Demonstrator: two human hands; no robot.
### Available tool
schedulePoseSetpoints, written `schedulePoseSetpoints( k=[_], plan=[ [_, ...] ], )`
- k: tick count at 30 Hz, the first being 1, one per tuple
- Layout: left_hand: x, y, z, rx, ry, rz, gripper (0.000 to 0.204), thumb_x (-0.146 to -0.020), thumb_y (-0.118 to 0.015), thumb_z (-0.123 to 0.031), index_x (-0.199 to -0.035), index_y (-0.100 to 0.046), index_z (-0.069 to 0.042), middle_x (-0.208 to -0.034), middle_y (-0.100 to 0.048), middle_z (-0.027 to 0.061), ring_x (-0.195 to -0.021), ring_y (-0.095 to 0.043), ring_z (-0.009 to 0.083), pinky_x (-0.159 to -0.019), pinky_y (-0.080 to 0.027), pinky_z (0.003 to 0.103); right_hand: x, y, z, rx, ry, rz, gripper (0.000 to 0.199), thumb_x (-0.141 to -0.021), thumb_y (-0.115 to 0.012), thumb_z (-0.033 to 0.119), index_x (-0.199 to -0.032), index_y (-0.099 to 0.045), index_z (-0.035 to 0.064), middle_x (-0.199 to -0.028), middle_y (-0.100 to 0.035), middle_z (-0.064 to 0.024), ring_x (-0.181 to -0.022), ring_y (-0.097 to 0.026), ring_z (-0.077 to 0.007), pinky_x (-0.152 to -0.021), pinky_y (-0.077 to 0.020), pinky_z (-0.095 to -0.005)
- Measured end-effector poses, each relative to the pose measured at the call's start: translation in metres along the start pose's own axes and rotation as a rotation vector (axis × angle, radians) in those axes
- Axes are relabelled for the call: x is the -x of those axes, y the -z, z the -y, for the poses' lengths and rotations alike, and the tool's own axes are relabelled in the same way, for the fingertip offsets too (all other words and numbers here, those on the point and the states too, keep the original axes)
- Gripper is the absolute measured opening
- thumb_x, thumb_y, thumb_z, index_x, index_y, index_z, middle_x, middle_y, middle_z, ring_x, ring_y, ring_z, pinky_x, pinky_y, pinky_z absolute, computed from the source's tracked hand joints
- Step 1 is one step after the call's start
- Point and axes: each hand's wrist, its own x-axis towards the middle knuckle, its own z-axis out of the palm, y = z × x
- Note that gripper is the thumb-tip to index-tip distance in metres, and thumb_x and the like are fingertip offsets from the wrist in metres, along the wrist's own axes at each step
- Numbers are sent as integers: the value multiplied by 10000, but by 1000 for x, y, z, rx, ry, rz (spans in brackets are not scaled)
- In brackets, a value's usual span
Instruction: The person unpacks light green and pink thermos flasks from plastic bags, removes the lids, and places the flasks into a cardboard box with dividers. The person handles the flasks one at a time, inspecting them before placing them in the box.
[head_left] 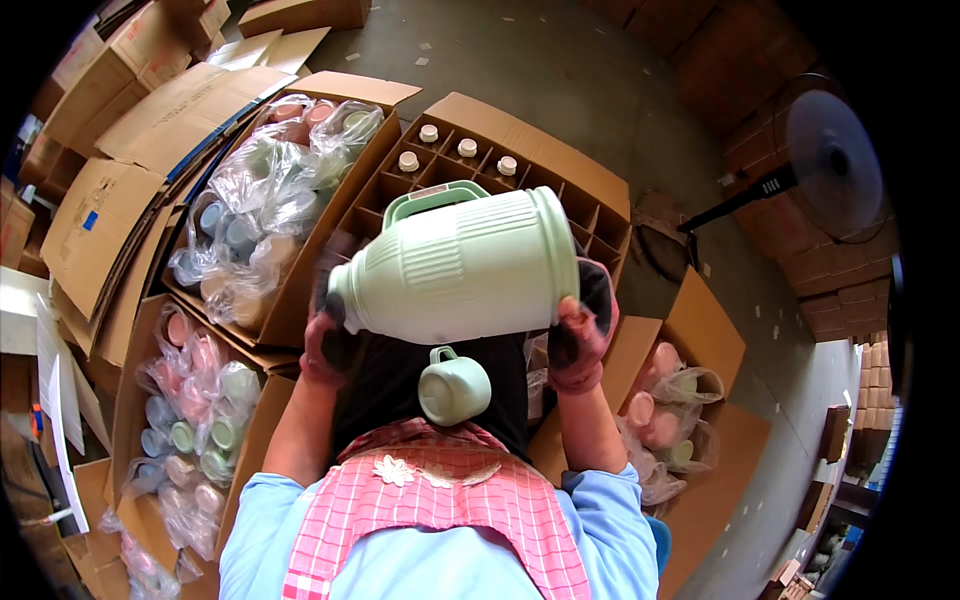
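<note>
A pale green thermos jug (455, 265) lies sideways between my two gloved hands, its neck toward the left and its wide base toward the right. Its handle (435, 197) points away from me. My left hand (330, 335) wraps round the neck end, partly blurred. At the base, my right hand (583, 335) grips the rim with the thumb on the near side. Below the jug, close to my checked apron, is a pale green cup (456, 387) with a small handle; what supports it I cannot tell.
Ahead stands a divided carton (520, 125) with several white-capped bottle necks (467, 148). Cartons of plastic-wrapped coloured cups stand at the far left (255, 190), near left (190, 420) and right (665, 400). Flattened cardboard (110, 225) leans at left; a fan (833, 150) stands at right.
</note>
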Motion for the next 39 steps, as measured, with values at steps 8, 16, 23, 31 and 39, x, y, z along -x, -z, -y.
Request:
schedulePoseSetpoints(
  k=[8, 16, 23, 31, 39],
  plan=[
    [-14, -6, -9, -326, -317, 60, 850, -712, -705, -451, -1330, -368, 27, -1300, -473, 171, -1178, -486, 289, -1001, -377, 392, -9, 8, 6, 216, 111, 3, 535, -792, -601, 363, -1098, -510, -67, -977, -578, -93, -905, -556, -173, -817, -438, -282],
    [-16, -13, -14, -483, -425, 64, 1047, -581, -798, -511, -1366, -326, -4, -1327, -441, 208, -1211, -457, 314, -1005, -384, 410, 3, 26, -3, 182, 77, 77, 600, -847, -525, 370, -1241, -398, -66, -1166, -544, -158, -1021, -555, -248, -918, -426, -363],
    [-10, -2, -3, -60, -118, 34, 779, -660, -768, -409, -1268, -467, -27, -1268, -508, 143, -1128, -524, 297, -968, -406, 409, -1, 21, -13, -220, 68, 210, 627, -827, -578, 265, -1304, -341, -65, -1257, -484, -138, -1125, -501, -241, -1011, -357, -403],
    [-25, -26, -62, -994, -910, 454, 314, -701, -729, -262, -990, -608, -237, -1196, -523, 85, -1051, -530, 354, -816, -473, 445, -49, 32, -25, 579, -6, 151, 213, -889, -563, 158, -1025, -587, -5, -927, -635, -65, -812, -597, -180, -721, -469, -296],
    [-37, 6, -28, -8, 106, -84, 436, -859, -527, -245, -1208, -496, 14, -1117, -585, 113, -1030, -562, 201, -894, -454, 349, -34, 16, -12, 182, -69, 328, 743, -834, -550, 575, -1247, -476, -38, -1041, -606, -80, -951, -565, -153, -826, -442, -288]
  ],
)
